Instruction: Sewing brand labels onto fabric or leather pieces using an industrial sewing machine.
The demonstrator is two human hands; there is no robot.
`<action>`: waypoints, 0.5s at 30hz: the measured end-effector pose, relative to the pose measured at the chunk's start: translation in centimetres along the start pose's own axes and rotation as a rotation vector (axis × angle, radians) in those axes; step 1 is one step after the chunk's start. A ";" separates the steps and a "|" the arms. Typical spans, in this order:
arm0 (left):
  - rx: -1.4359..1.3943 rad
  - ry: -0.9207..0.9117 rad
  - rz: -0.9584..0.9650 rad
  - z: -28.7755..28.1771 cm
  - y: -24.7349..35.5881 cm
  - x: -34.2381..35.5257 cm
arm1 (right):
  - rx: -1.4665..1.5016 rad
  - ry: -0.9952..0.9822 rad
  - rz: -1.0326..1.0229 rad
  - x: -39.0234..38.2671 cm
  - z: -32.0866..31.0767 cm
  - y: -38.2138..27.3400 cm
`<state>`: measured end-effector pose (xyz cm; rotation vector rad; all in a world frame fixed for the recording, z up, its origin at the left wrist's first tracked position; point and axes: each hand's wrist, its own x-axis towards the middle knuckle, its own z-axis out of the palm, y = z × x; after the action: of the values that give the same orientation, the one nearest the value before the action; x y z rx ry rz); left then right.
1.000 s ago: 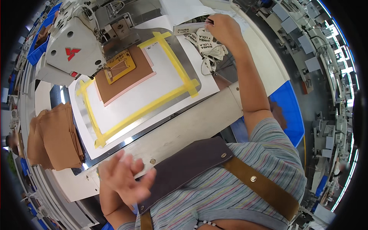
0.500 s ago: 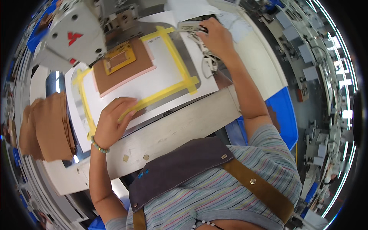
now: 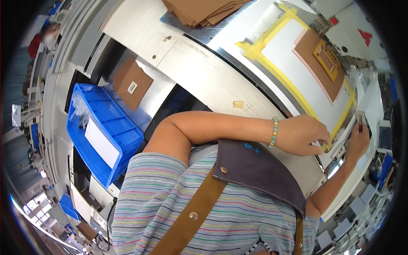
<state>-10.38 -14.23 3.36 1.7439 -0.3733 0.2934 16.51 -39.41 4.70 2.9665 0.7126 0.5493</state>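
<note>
My left hand (image 3: pixel 304 135), bracelet at the wrist, is beside the near edge of a white sheet (image 3: pixel 284 63) bordered with yellow tape, fingers loosely curved apart and holding nothing visible. At far right my right hand (image 3: pixel 359 139) is closed on a cream label strip (image 3: pixel 360 117) with a dark part whose shape I cannot make out. On the sheet lies a brown panel (image 3: pixel 307 46) edged in pink, with a yellow frame (image 3: pixel 324 56) on it. The other labels are mostly hidden or too small to tell.
A white sewing machine head (image 3: pixel 355 32) is at upper right. Brown pieces (image 3: pixel 199 10) are stacked at the top. A brown piece (image 3: pixel 127 76) with a white label lies lower left, beside a blue crate (image 3: pixel 108 108). A person (image 3: pixel 47 36) is at far left.
The view has swung, bringing the blue crate into sight at left. My left hand has risen from near my body to the taped sheet's edge. My right hand still grips the strip.
</note>
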 end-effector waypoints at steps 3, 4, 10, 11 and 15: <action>-0.285 0.075 -0.218 -0.3 -0.8 0.9 | 0.391 0.243 -0.077 -0.3 -3.1 -2.6; -0.280 0.092 -0.222 -0.5 -1.2 1.5 | 0.401 0.239 -0.093 -0.9 -4.7 -5.2; -0.834 0.329 -0.515 -3.6 -1.3 4.5 | 0.553 0.282 -0.585 -5.5 -8.6 -16.4; -0.782 0.280 -0.493 -4.1 -1.3 4.5 | 0.551 0.286 -0.583 -5.7 -8.3 -17.0; -0.700 0.325 -0.487 -4.3 -3.3 4.0 | 0.597 0.116 -0.669 -5.9 -7.7 -18.0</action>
<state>-5.30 -9.78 2.83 1.0247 0.1812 0.0696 1.10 -26.28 7.74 2.8599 2.0761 0.5113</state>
